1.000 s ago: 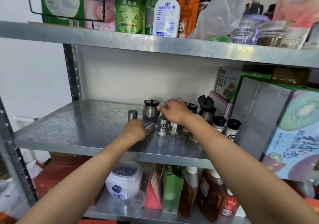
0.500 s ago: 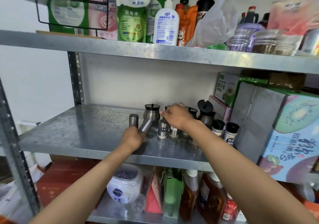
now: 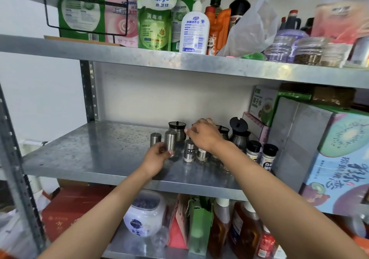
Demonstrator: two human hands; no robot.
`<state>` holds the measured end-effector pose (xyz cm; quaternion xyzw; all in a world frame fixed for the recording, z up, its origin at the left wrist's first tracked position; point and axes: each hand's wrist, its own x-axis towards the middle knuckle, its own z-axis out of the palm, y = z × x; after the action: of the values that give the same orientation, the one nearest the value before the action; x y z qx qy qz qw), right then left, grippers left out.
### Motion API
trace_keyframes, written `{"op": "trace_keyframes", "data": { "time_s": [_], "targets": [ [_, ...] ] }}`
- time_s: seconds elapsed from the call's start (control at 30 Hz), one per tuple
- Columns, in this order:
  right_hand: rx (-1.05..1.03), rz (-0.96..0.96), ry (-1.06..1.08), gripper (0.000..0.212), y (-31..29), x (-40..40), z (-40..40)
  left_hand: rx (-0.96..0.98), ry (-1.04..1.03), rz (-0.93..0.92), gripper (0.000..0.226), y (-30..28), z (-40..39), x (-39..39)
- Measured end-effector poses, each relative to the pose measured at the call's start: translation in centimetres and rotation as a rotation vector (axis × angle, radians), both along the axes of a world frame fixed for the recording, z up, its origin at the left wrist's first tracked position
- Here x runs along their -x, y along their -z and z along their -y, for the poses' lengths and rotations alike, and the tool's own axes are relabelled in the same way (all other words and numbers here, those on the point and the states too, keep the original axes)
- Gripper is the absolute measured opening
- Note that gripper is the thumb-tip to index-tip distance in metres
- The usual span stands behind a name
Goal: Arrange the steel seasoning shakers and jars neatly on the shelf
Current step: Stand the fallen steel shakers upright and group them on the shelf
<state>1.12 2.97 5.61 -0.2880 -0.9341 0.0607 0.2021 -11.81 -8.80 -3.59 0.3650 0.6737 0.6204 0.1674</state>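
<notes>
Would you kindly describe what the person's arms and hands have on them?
Both forearms are bare as far as the frame shows: no sleeves, gloves, watch or rings visible on the left hand or right hand. The nails look short and unpainted.

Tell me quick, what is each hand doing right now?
Left hand: closed around the base of a plain steel shaker, held upright.
Right hand: fingers curled down over the jars behind; whether it grips one cannot be told.
</notes>
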Motion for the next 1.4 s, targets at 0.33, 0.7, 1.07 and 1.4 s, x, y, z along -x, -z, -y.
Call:
{"op": "trace_keyframes", "data": {
  "time_s": [0.33, 0.7, 1.07, 1.4],
  "targets": [
    [0.012, -0.009, -0.022, 0.043, 0.9, 0.7, -0.1, 0.291, -0.158, -0.418, 0.031, 1.3, -0.9, 0.2],
    [0.021, -0.013, -0.024, 0.034, 1.3, 2.1, 0.6, 0.443, -0.209, -0.542, 0.031, 2.0, -1.2, 0.6],
    [0.018, -0.007, -0.001, 0.029, 0.5, 4.2, 2.8, 0.322, -0.167, -0.433, 0.027, 1.3, 0.5, 1.8],
    [-0.047, 0.111, 0.029, 0.047, 0.4, 5.2, 4.0, 0.182, -0.192, -0.492, 0.018, 1.0, 1.8, 3.5]
  ]
}}
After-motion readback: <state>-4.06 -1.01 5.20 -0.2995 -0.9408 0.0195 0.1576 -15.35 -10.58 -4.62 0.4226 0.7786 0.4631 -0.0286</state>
